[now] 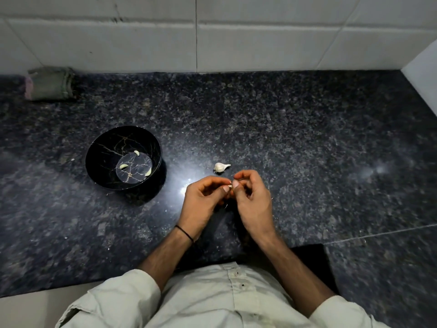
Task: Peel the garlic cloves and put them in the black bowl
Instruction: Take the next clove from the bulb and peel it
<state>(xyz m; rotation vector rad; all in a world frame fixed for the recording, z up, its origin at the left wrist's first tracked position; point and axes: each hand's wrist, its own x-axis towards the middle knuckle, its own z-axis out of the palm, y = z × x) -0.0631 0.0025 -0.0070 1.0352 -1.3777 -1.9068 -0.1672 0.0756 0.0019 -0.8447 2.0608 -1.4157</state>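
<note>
While hands (203,197) (253,200) pinch a clove (229,186), black bowl (101,147) apart, leftward

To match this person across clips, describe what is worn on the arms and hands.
The left hand and right hand wear no gloves; no rings show. A thin black band circles the left wrist. The left sleeve and right sleeve are pale off-white cloth, ending near the elbows.

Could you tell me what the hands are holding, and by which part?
The left hand and right hand pinch one garlic clove between fingertips; the exact grip is hidden.
</note>
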